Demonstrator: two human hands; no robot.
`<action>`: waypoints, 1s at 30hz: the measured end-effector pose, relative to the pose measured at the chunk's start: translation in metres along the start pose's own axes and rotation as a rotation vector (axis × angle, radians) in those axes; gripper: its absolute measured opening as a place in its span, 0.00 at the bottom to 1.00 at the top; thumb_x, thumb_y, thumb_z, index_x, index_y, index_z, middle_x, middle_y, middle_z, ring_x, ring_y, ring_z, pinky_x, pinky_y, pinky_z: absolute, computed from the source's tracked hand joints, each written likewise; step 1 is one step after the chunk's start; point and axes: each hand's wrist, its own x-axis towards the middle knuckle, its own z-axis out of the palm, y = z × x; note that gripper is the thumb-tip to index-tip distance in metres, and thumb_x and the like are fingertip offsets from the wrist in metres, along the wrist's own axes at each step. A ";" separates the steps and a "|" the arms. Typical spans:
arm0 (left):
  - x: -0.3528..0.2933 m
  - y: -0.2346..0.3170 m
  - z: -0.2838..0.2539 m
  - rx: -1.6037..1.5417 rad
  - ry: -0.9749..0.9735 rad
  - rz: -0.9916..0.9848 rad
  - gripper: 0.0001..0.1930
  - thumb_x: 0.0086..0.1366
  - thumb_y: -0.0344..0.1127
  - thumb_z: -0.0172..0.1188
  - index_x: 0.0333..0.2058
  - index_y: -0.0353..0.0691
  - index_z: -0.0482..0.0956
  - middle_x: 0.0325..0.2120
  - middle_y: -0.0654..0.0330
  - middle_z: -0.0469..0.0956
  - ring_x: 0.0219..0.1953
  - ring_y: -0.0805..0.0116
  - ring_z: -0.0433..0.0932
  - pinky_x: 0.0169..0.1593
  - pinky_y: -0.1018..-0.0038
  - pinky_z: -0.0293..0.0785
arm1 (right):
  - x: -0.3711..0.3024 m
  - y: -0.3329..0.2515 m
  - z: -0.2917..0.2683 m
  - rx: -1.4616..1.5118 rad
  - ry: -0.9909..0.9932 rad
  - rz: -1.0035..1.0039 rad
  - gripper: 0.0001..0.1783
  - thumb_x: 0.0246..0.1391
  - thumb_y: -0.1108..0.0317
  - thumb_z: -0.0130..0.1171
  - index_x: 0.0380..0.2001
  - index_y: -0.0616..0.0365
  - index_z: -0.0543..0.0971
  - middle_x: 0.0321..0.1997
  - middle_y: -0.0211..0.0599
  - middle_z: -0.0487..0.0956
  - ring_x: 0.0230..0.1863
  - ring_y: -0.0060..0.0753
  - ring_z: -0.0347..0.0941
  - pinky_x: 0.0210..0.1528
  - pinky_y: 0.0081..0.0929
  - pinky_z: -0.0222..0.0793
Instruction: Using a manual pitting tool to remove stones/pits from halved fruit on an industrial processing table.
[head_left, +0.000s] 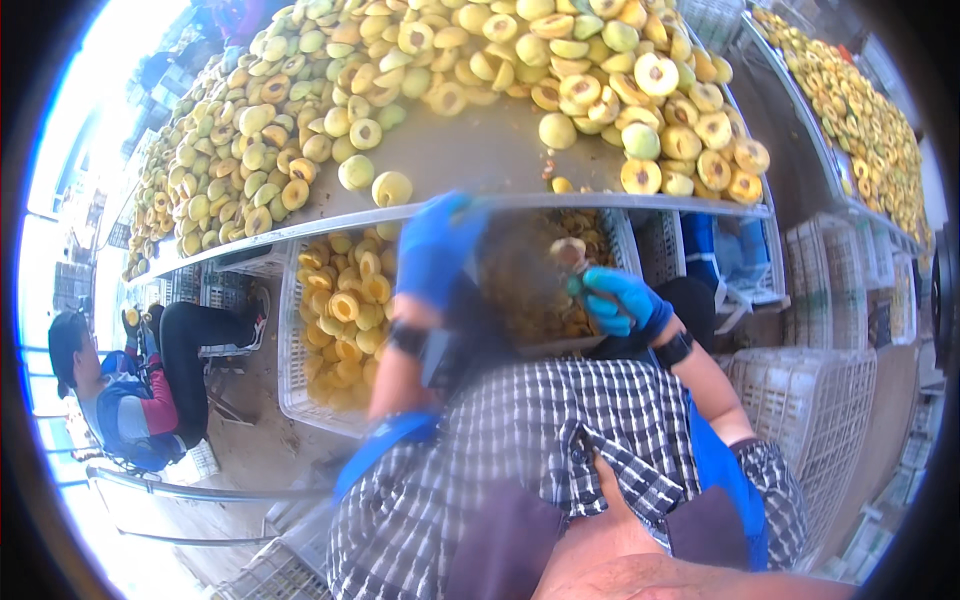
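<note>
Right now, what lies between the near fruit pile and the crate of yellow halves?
In the head view, the table's metal rim and some bare tabletop lie between pile and crate.

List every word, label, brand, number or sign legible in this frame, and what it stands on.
None: no text can be read in this view.
Blue-gloved left hand: motion-blurred, no lettering discernible.
Small item in the blue-gloved right hand: too blurred to read.
White lattice crate at right: any marking is too small to read.
</note>
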 end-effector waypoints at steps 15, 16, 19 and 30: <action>0.204 -0.088 0.062 0.442 -0.295 -0.103 0.31 0.61 0.40 0.53 0.64 0.46 0.60 0.65 0.48 0.57 0.58 0.44 0.68 0.58 0.56 0.68 | 0.042 0.026 -0.068 -1.537 0.434 -0.276 0.23 0.53 0.60 0.56 0.51 0.56 0.68 0.39 0.59 0.78 0.41 0.63 0.75 0.42 0.49 0.70; 0.214 -0.090 0.080 0.535 -0.323 -0.079 0.30 0.63 0.39 0.51 0.64 0.46 0.59 0.66 0.48 0.55 0.56 0.42 0.69 0.57 0.55 0.68 | 0.041 0.024 -0.066 -1.543 0.449 -0.281 0.23 0.53 0.60 0.56 0.51 0.56 0.68 0.39 0.59 0.78 0.41 0.63 0.75 0.42 0.49 0.70; 0.215 -0.085 0.098 0.494 -0.261 -0.103 0.20 0.62 0.38 0.54 0.53 0.44 0.71 0.53 0.48 0.72 0.50 0.46 0.75 0.52 0.58 0.73 | 0.041 0.025 -0.061 -1.544 0.438 -0.291 0.26 0.54 0.60 0.56 0.55 0.56 0.66 0.37 0.57 0.78 0.39 0.61 0.76 0.40 0.48 0.70; 0.145 -0.069 0.048 -0.933 -0.287 -0.544 0.20 0.58 0.27 0.62 0.49 0.38 0.70 0.44 0.52 0.74 0.45 0.61 0.78 0.48 0.68 0.78 | 0.029 0.004 -0.016 -1.153 0.366 -0.308 0.20 0.60 0.60 0.55 0.52 0.57 0.72 0.30 0.44 0.78 0.27 0.39 0.74 0.31 0.32 0.68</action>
